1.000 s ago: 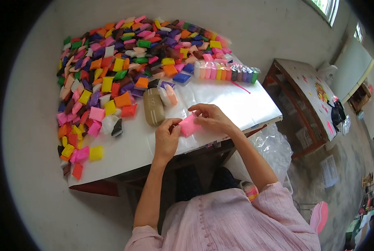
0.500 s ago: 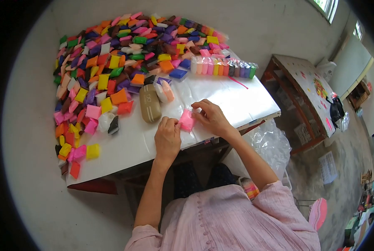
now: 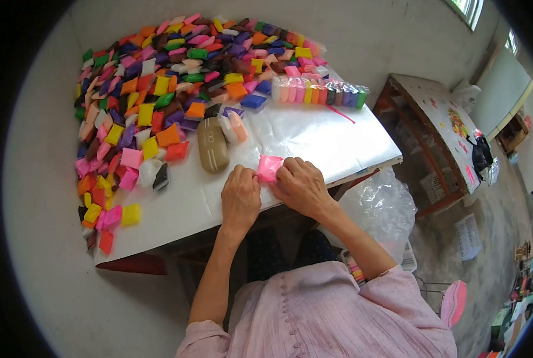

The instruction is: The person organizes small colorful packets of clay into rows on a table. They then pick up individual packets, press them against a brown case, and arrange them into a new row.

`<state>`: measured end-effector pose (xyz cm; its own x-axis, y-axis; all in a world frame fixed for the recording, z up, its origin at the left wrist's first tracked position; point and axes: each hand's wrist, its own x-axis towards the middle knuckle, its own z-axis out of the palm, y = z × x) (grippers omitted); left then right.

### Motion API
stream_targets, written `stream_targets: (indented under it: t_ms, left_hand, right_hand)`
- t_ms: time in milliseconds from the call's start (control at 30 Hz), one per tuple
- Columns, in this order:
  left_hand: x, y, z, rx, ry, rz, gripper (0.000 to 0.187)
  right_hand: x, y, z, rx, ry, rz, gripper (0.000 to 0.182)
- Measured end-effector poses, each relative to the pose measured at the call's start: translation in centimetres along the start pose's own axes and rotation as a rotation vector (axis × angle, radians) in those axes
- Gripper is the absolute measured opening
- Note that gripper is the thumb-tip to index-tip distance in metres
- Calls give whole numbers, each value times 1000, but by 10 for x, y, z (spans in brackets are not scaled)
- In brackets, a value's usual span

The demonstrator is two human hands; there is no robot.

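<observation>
A small pink packet [image 3: 269,169], soft-looking and in clear wrap, is held just over the table's front edge. My left hand [image 3: 240,194] is closed with its fingertips at the packet's left side. On the right side, my right hand [image 3: 302,186] pinches the packet, its fingers curled over the edge. Just beyond my hands lies an olive-brown oblong case [image 3: 213,145] with pale stripes. Beside that case, a peach and white packet [image 3: 234,127] rests on the table.
A big heap of coloured packets [image 3: 153,107] covers the table's left and back. Along the back right lies a clear-wrapped row of multicoloured packets [image 3: 320,93], near a pink strip [image 3: 341,114]. Clear plastic bags [image 3: 381,206] hang below the right edge. A second table [image 3: 433,113] stands further right.
My right hand has come down and closed on the pink packet's right side, where its fingers were raised before. The packet has turned more upright and square to me.
</observation>
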<state>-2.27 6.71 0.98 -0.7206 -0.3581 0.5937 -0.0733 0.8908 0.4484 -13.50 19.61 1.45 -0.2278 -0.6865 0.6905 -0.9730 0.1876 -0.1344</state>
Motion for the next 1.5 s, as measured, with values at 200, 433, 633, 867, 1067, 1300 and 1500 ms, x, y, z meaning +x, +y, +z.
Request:
stream_targets:
  t_ms: [200, 433, 633, 867, 1067, 1300, 1500]
  left_hand:
    - [0, 0, -3, -38, -22, 35, 8]
    - [2, -1, -1, -73, -22, 46, 8]
    - [8, -3, 1, -7, -13, 149, 8]
    - [14, -3, 3, -30, -56, 176, 9]
    - [15, -5, 1, -107, -74, 163, 11]
    - [14, -3, 9, -30, -36, 163, 11]
    - [14, -2, 14, -27, -18, 112, 10]
  right_hand:
    - [2, 11, -1, 20, -12, -74, 16]
    - [9, 22, -7, 271, -144, 25, 10]
    - [12, 30, 2, 357, -108, -23, 9]
    - [8, 28, 3, 273, -65, 5, 12]
    - [9, 23, 0, 214, -95, 13, 13]
    - [8, 26, 10, 187, -80, -31, 15]
    - [6, 23, 8, 125, -94, 3, 15]
